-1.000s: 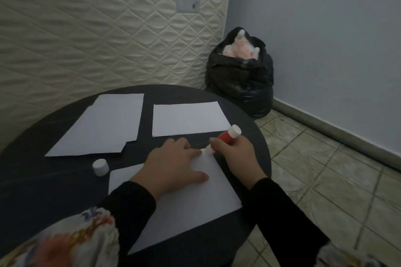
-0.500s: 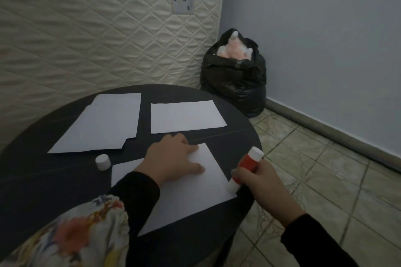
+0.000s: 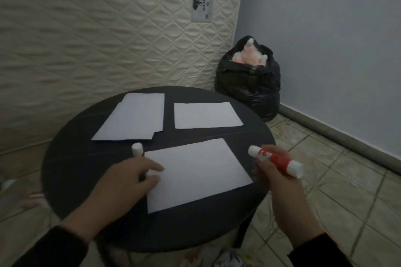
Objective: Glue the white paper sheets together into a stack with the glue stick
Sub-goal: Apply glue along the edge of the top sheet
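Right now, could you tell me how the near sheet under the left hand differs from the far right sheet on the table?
The near sheet is touched at its left edge by the left hand; the far right sheet lies untouched. The near sheet sits skewed to the table edge, its right side running further back, while the far right sheet lies squarer. The near sheet also looks larger, perhaps only from closeness. Both are plain white, flat and single.

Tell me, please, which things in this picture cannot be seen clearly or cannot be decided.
- Head view: whether glue lies on the near sheet; white on white shows nothing.
- The sheet's left edge under the left hand: the fingers cover it.
- How many sheets the far-left pile holds: only offset edges show.
- The print on the glue stick in the right hand: blurred.
- The bag contents: mostly hidden.
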